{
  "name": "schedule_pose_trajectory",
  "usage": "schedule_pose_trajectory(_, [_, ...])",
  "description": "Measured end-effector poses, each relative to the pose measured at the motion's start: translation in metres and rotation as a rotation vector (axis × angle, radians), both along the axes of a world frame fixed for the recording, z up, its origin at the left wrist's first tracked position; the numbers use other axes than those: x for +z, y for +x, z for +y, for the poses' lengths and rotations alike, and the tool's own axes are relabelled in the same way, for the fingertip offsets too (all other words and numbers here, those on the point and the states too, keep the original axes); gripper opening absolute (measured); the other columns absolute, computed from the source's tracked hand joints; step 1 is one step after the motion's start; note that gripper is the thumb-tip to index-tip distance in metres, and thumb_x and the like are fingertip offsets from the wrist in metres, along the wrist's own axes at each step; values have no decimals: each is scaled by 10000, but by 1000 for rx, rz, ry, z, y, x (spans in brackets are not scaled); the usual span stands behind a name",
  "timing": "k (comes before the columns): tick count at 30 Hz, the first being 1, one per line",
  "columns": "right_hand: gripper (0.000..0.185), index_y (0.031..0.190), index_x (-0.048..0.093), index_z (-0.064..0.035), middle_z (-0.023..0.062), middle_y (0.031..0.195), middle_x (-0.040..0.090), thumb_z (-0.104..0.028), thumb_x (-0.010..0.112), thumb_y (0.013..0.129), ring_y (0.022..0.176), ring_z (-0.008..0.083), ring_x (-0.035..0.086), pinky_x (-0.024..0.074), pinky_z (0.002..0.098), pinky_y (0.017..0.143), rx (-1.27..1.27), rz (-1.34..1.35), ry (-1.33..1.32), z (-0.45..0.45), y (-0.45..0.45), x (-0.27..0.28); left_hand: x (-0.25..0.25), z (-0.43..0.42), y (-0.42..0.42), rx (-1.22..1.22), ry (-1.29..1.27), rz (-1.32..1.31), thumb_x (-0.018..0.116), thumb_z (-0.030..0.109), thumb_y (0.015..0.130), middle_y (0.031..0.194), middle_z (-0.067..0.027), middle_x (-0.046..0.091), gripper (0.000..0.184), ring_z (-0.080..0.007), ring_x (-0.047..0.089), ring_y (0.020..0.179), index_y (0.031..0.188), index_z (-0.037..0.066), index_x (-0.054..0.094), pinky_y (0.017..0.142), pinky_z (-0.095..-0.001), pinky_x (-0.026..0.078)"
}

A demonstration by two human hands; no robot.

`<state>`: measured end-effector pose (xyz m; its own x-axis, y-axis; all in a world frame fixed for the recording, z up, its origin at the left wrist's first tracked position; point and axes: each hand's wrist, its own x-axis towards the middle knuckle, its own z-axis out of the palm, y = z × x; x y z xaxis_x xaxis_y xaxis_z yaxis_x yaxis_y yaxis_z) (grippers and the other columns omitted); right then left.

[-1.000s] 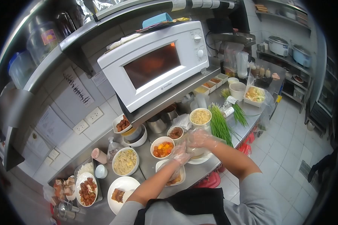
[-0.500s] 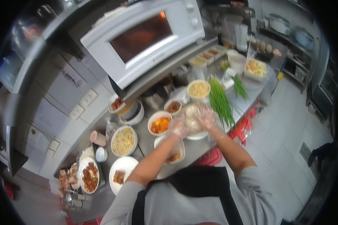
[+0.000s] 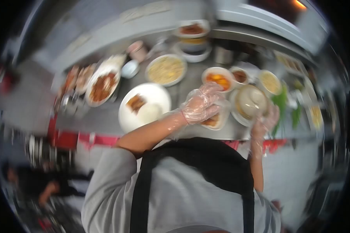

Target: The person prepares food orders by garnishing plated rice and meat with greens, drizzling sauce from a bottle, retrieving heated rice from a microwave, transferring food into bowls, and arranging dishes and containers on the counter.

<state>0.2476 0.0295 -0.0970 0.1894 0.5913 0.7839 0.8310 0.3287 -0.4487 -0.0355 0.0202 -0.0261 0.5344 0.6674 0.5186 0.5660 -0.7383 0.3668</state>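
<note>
And here we are at the pale round bowl [image 3: 249, 104], right of centre, sitting on a white plate [image 3: 236, 116], its glossy contents too blurred to name. The right hand [image 3: 266, 121], in a clear glove, is at its lower-right side; whether those fingers grip, I cannot tell. Well apart from it, the left hand [image 3: 203, 104], gloved too, is loosely open with fingers spread, partly covering a tray of browned food [image 3: 214, 121], fingertips by the bowl of orange pieces [image 3: 218, 79]. Out at centre-left, a large plate [image 3: 127, 118] carries a brown piece and a white mound, the forearm crossing its edge. Green stalks [image 3: 280, 103] smear at the right. Upper right, a white appliance [image 3: 256, 19] glows orange, cut off by the frame, while lower left a dark-clad person [image 3: 35, 184] is mostly blur
</note>
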Motion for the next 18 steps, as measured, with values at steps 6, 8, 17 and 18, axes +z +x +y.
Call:
schedule_pose_trajectory(6, [343,1160,568,-5,184,1284,429,-175,596,863,1184,298,440,400,417,950,263,-15,37,-1,-40,30,-40,-128,-118,638,-113,-141,555,150,847,913,-137,599,142,-309,558,889,903,36,618,792,-412,452])
schedule_pose_trajectory(8, [311,1140,574,2,181,1241,482,-157,578,874,1140,290,485,428,398,920,460,-20,-10,14,-68,38,-54,-178,-138,876,-278,-186,540,162,859,839,-139,591,155,-282,557,806,854,24,610,751,-378,449])
schedule_pose_trajectory(17, [333,1166,571,-65,178,1091,606,-226,454,899,996,346,574,445,435,881,889,-856,-580,73,-286,72,-104,-240,-169,1157,-747,-1139,594,349,859,738,-62,556,372,-146,543,691,993,3,566,664,-277,447])
schedule_pose_trajectory(18, [337,1165,571,-68,174,1081,609,-233,448,899,992,348,574,446,446,876,824,-946,-662,71,-305,73,-107,-236,-169,1146,-782,-1214,592,357,862,744,-71,561,412,-145,549,679,1066,5,526,644,-272,453])
